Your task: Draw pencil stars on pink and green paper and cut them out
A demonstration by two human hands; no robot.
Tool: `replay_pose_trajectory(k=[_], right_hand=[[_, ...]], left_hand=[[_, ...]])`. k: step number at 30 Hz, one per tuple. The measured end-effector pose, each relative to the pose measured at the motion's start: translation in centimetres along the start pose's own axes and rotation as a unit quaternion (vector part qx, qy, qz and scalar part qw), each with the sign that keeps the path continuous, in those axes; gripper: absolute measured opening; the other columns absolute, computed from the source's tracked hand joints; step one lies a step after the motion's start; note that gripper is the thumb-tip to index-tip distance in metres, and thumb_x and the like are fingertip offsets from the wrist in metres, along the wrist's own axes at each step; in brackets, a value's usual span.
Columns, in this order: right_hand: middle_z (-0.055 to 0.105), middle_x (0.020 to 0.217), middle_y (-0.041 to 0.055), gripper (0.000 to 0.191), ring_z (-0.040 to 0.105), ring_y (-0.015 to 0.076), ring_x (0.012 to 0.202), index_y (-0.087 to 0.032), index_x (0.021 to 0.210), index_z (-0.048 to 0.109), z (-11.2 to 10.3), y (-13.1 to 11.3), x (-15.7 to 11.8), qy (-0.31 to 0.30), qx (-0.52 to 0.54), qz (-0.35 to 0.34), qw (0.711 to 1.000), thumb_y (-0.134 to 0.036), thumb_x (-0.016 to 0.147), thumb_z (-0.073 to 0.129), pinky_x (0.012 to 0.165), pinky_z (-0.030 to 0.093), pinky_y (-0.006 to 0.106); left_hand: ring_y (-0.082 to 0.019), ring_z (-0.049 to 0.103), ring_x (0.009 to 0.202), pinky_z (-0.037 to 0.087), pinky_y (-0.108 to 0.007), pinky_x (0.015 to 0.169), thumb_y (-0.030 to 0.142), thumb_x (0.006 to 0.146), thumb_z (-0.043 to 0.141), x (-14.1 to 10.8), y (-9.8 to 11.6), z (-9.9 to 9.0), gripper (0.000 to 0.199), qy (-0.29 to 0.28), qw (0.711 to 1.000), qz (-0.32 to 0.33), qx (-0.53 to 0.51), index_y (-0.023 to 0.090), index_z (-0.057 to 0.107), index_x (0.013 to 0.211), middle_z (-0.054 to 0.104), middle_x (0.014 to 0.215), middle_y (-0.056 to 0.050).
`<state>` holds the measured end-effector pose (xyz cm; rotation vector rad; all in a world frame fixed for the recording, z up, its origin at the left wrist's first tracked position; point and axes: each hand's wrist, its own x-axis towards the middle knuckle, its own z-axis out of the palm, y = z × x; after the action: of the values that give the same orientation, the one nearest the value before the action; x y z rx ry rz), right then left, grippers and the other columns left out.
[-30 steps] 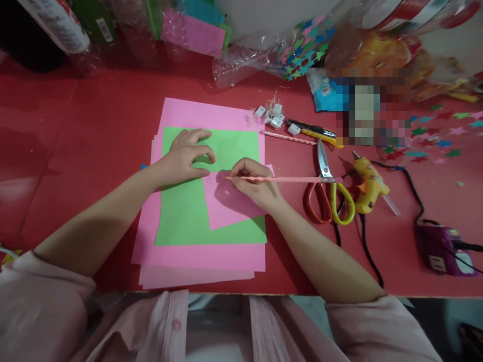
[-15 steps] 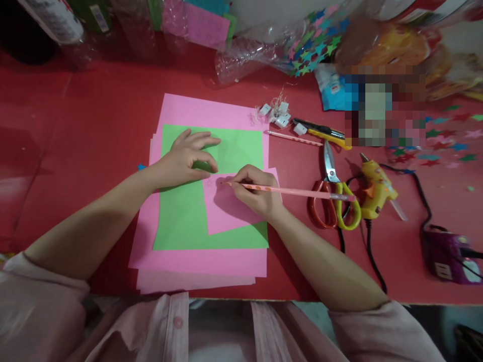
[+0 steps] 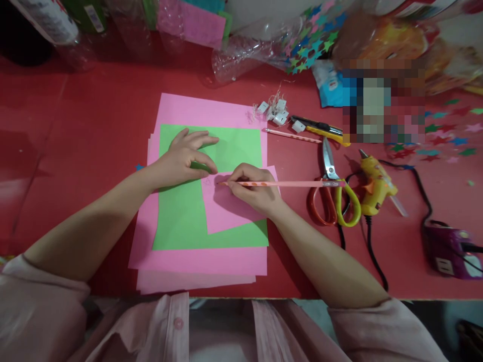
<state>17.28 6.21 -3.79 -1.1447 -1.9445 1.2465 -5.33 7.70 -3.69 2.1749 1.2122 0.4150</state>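
Observation:
My right hand is closed round a pink pencil, whose tip rests at the upper left part of a small pink paper. Faint pencil marks show near that paper's top left corner. Under it lies a green sheet, on top of larger pink sheets. My left hand lies on the green sheet with its fingers spread, holding nothing, its thumb and index finger by the small paper's top left corner.
Right of the papers lie a second pencil, a cutter, scissors, a yellow glue gun with a black cord and a purple box. Plastic bottles, white tags and star cutouts are farther back.
The pencil in my right hand has shifted slightly left and its back end has tilted a little. My left hand looks much the same.

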Motion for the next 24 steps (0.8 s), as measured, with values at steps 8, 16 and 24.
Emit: replay_pose_trajectory(k=[8,16,24], right_hand=[[0.053,0.061,-0.0033,0.013,0.045,0.0091,0.056,-0.020,0.064,0.054,0.13,-0.27,0.11,0.000,0.000,-0.004,1.000,-0.020,0.076,0.058,0.054,0.034,0.025],[0.054,0.062,-0.0023,0.014,0.047,0.0108,0.058,-0.021,0.070,0.052,0.43,0.04,-0.04,0.033,0.012,0.026,0.999,-0.026,0.082,0.058,0.053,0.035,0.025],[0.053,0.060,-0.0026,0.016,0.044,0.0108,0.057,-0.021,0.069,0.051,0.60,-0.07,-0.08,0.051,0.020,0.027,0.998,-0.028,0.082,0.058,0.053,0.033,0.025]], left_hand=[[-0.027,0.027,0.145,0.003,-0.058,0.120,0.031,0.087,0.062,-0.03,0.09,-0.03,0.016,0.007,1.000,0.003,-0.003,0.029,0.078,0.090,0.046,0.150,0.001],[-0.027,0.027,0.145,0.002,-0.059,0.120,0.031,0.086,0.062,0.03,0.20,-0.05,0.015,0.003,1.000,-0.007,-0.002,0.028,0.075,0.093,0.045,0.150,0.001],[-0.028,0.028,0.145,0.003,-0.058,0.120,0.035,0.086,0.062,-0.03,0.34,-0.14,0.019,0.003,1.000,-0.015,-0.003,0.025,0.074,0.096,0.046,0.149,-0.004]])
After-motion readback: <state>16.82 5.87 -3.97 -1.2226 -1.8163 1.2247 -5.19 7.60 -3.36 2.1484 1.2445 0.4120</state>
